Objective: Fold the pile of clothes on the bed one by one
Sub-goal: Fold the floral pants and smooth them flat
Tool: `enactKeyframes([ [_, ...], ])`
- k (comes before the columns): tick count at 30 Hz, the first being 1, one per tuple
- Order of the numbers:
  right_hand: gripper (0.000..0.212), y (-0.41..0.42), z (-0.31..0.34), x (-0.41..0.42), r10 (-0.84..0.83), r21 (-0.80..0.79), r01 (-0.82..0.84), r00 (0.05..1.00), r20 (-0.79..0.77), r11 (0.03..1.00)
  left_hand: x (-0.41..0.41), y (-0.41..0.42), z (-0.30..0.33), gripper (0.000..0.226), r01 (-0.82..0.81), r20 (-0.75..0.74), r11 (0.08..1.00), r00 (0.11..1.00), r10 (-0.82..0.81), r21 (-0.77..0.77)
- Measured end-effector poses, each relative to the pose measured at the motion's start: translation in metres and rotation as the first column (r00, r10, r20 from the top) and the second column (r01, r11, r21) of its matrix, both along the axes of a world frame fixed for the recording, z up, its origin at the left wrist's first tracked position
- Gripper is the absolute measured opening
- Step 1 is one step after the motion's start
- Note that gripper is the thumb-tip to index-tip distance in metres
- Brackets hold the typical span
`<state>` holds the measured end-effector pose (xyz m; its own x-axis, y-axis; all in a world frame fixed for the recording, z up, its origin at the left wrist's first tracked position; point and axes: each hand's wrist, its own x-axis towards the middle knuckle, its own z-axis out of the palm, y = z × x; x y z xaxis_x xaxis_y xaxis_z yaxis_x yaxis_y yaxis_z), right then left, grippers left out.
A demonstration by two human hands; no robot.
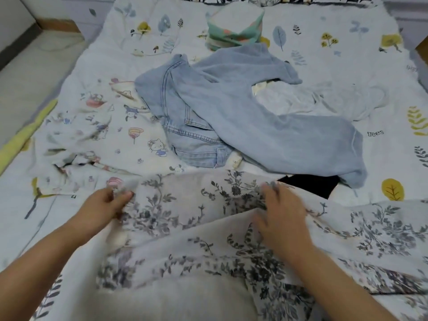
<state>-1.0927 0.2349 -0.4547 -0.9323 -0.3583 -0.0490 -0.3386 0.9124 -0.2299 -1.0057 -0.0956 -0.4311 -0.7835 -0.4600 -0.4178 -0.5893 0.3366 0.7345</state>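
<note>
Pinching the far edge of the white cloth printed with grey flowers [196, 228], my left hand [108, 205] is curling its fingers and thumb round a bunched bit of the fabric at the cloth's left corner. Beyond it, a pale cotton garment with cartoon prints [97, 140] is lying crumpled on the leaf-patterned bedsheet [393, 158], and a yellow-green strip [25, 137] is running along the bed's left side.

Moving rightward, faded light-blue denim jeans [231, 112] are sprawling across the middle of the bed, one leg reaching down toward a piece of black cloth [310, 184] that is peeking out just past the floral cloth's edge. A white garment [324, 98] is lying beneath the jeans on their right, and a folded stack of mint-green and white clothes [234, 26] is sitting further back.

My right hand [280, 212] is pressing down on the floral cloth near its far edge, fingers spread and blurred; I cannot tell whether it is gripping the fabric. Both forearms are reaching forward from the bottom, with the floral cloth draped between and under them.
</note>
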Motion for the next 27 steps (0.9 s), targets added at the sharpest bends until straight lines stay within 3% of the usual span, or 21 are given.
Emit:
enactKeyframes([
  [2, 0.069, -0.016, -0.002, 0.028, 0.232, -0.055, -0.226, 0.958, 0.171, 0.973, -0.011, 0.002, 0.006, 0.025, -0.151, -0.157, 0.978, 0.979, 0.128, -0.143],
  [4, 0.089, -0.027, -0.014, 0.052, 0.385, 0.015, -0.412, 0.863, 0.326, 0.911, -0.025, -0.009, 0.008, 0.024, -0.271, -0.278, 0.920, 0.941, 0.192, -0.284],
  [5, 0.099, -0.030, -0.020, 0.059, 0.436, 0.116, -0.488, 0.846, 0.307, 0.865, -0.032, -0.014, 0.006, 0.022, -0.331, -0.323, 0.894, 0.918, 0.231, -0.301],
  [7, 0.108, -0.035, -0.033, 0.068, 0.400, 0.204, -0.461, 0.873, 0.277, 0.864, -0.038, -0.020, -0.003, 0.020, -0.382, -0.314, 0.893, 0.900, 0.301, -0.239],
  [9, 0.104, -0.036, -0.041, 0.072, 0.349, 0.189, -0.388, 0.913, 0.210, 0.902, -0.032, -0.007, -0.012, 0.025, -0.306, -0.138, 0.940, 0.948, 0.286, -0.150],
  [11, 0.088, -0.038, -0.046, 0.079, 0.371, 0.156, -0.389, 0.919, 0.134, 0.908, -0.012, 0.008, -0.025, 0.038, -0.079, 0.064, 0.984, 0.994, 0.090, -0.158],
  [13, 0.069, -0.039, -0.047, 0.088, 0.425, 0.176, -0.434, 0.901, 0.089, 0.883, 0.008, 0.013, -0.039, 0.061, 0.041, 0.175, 0.984, 0.984, -0.010, -0.176],
  [15, 0.055, -0.039, -0.047, 0.094, 0.456, 0.193, -0.458, 0.888, 0.059, 0.868, 0.014, 0.007, -0.043, 0.044, 0.031, 0.122, 0.956, 0.993, 0.005, -0.292],
  [17, 0.043, -0.043, -0.043, 0.099, 0.437, 0.086, -0.433, 0.899, -0.030, 0.897, 0.008, 0.001, -0.032, 0.018, -0.080, -0.033, 0.914, 0.997, 0.073, -0.398],
  [20, 0.017, -0.060, -0.038, 0.114, 0.428, -0.132, -0.464, 0.874, -0.230, 0.876, -0.002, -0.011, -0.012, 0.026, -0.285, -0.220, 0.845, 0.954, 0.204, -0.453],
  [22, 0.018, -0.066, -0.044, 0.123, 0.458, -0.164, -0.490, 0.866, -0.201, 0.856, -0.001, -0.020, -0.017, 0.033, -0.261, -0.128, 0.821, 0.965, 0.228, -0.508],
  [25, 0.031, -0.071, -0.053, 0.124, 0.474, 0.003, -0.474, 0.881, 0.005, 0.881, 0.014, -0.012, -0.032, 0.036, -0.016, 0.155, 0.814, 0.979, 0.130, -0.581],
  [27, 0.039, -0.069, -0.054, 0.124, 0.455, 0.024, -0.458, 0.887, 0.077, 0.889, 0.026, 0.003, -0.040, 0.043, 0.139, 0.175, 0.712, 0.984, -0.022, -0.688],
])
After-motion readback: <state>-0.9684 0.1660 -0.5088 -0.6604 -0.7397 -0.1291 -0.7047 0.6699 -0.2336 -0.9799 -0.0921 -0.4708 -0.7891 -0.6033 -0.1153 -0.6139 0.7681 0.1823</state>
